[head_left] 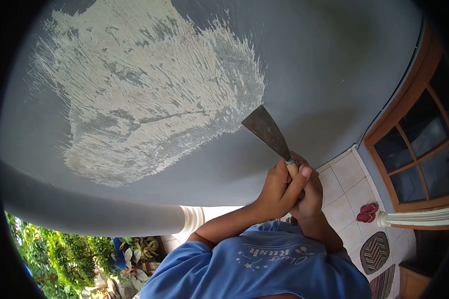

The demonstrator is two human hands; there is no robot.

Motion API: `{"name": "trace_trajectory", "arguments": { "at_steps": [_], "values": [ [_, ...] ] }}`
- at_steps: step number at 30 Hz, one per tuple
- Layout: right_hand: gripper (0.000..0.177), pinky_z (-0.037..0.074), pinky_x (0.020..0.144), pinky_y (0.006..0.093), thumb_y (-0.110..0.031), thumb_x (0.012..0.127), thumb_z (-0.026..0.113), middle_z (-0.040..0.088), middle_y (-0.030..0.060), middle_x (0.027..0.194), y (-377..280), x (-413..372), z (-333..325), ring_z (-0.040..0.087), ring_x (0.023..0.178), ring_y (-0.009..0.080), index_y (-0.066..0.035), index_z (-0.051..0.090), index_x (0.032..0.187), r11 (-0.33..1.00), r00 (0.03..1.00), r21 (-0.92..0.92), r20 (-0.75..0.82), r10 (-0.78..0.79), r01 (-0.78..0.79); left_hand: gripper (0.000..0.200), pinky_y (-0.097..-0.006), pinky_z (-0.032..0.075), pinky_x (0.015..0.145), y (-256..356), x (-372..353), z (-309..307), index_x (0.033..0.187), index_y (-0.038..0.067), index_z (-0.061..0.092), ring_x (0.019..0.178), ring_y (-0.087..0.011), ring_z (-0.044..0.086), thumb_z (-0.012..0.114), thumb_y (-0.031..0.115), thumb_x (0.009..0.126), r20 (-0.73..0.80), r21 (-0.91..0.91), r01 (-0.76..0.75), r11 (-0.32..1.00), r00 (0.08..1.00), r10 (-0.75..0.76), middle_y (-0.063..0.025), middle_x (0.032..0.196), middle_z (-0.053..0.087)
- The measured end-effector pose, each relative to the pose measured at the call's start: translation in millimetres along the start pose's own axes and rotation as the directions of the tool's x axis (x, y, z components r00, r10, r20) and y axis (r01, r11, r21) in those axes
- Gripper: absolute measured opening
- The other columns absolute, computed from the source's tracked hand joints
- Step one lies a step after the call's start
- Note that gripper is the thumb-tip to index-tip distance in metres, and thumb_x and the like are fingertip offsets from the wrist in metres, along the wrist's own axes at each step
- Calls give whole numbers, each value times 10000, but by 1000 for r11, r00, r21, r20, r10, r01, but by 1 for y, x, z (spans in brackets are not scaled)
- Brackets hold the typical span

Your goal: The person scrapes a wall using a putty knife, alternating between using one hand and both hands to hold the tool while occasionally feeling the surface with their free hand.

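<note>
A putty knife with a broad, dull metal blade (267, 130) and a pale wooden handle is held in front of the wall. My left hand (277, 188) and my right hand (312, 192) are wrapped together round the handle, overlapping, so part of their fingers is hidden. The blade points up and to the left, its edge near the lower right border of a large scraped patch (149, 94). Rough whitish and grey plaster shows there, with streaky edges. Smooth grey paint (309, 60) surrounds it. Whether the blade touches the wall I cannot tell.
A wood-framed window (414, 149) is at the right. Below it, red sandals (367, 212) and a patterned mat (374, 252) lie on the tiled floor (341, 189). A rounded grey column (100, 212) stands lower left, with green plants (70, 254) beyond it.
</note>
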State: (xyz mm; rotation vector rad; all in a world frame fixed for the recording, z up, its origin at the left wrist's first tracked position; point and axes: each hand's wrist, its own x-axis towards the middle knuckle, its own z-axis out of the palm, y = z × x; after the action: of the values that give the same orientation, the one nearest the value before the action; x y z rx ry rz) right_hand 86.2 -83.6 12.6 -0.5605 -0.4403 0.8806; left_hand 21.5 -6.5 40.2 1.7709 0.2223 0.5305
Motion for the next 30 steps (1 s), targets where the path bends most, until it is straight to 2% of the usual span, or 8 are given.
{"name": "trace_trajectory", "arguments": {
  "at_steps": [2,7,10,13,17,21,26,30],
  "values": [
    [590,425,629,178,-391,1009,466,538,-10,907,-5,0,-17,502,748,31,68,424,1376,995,994,-20,41,99,-98,232,-308,509,817,-17,0,6,1021,20,475,924,-193,653,428,245,1045,-27,-59,29,998,999,-31,-104,933,604],
    [520,330,485,144,-377,1014,483,538,-37,837,12,3,-4,440,603,-15,40,490,1324,991,994,-85,-14,106,-107,253,-311,519,803,-31,-6,-2,1039,12,475,920,-206,660,397,253,1055,-101,-139,-81,987,993,68,-147,943,642],
    [496,306,477,144,-400,1011,487,514,-50,804,15,23,-2,418,590,-18,26,528,1262,994,997,-75,-20,73,-74,251,-301,512,808,-11,11,-11,1010,9,488,911,-196,653,406,243,1053,-121,-118,-6,993,993,-9,-135,926,636],
    [438,374,502,160,-343,1017,518,556,-16,846,17,27,-13,490,642,6,5,549,1282,990,982,130,186,21,-46,251,-290,499,802,-6,9,-11,1008,3,498,884,-179,642,422,238,1048,-126,-103,-21,995,992,8,-146,925,650],
    [455,330,468,160,-367,1024,495,523,-50,764,17,3,5,425,568,-9,12,555,1268,997,997,2,-18,74,-74,255,-296,494,808,-18,-10,-6,1023,2,502,872,-169,631,415,240,1049,-140,-15,-18,1000,990,16,-133,933,647],
    [477,321,481,149,-376,1026,487,501,-50,795,14,24,2,413,599,-20,18,525,1293,998,992,68,123,6,-14,262,-280,497,771,6,9,-14,1023,6,508,858,-154,625,434,256,1046,-146,-79,63,995,987,-74,-124,926,644],
    [477,356,503,141,-363,1030,480,513,-38,833,13,3,-1,442,631,-16,17,510,1316,993,996,90,53,77,-81,271,-287,508,773,-4,-9,-7,1023,0,499,874,-170,638,420,258,1050,-109,-5,-19,1000,994,18,-136,928,648],
    [466,398,534,137,-341,1032,480,545,-20,872,9,-4,-1,502,683,-13,32,514,1309,997,998,43,-14,67,-66,287,-290,507,796,-8,-9,-3,1017,-3,494,889,-173,640,395,264,1057,-56,-104,62,993,996,-68,-143,933,647]
  ]
}}
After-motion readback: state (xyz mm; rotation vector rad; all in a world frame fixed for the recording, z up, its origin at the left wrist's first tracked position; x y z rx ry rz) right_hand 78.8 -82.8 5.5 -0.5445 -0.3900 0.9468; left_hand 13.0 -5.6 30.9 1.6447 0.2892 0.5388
